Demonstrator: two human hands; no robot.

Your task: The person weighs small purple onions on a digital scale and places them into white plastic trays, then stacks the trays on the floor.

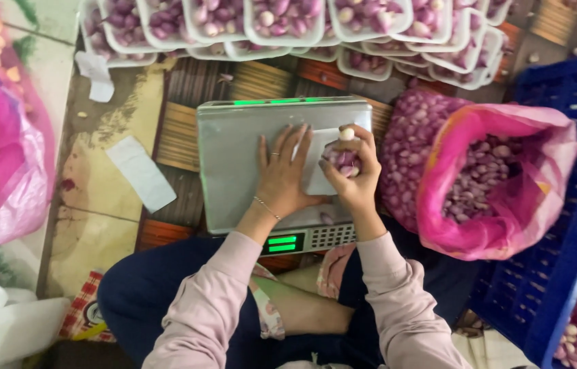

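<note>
Big blue plastic crate [561,205] fills the floor's right edge, w/ a pink mesh sack of small purple shallots [500,184] slumped against it, just right of the flat steel weighing scale [234,157]. On the scale's right half sits a white foam tray [316,178], long axis running front-to-back. Left hand [283,174] lies flat, fingers spread, steadying it; right hand [351,167], nearer the sack, is cupped round a handful of shallots [341,159] directly over the tray.
</note>
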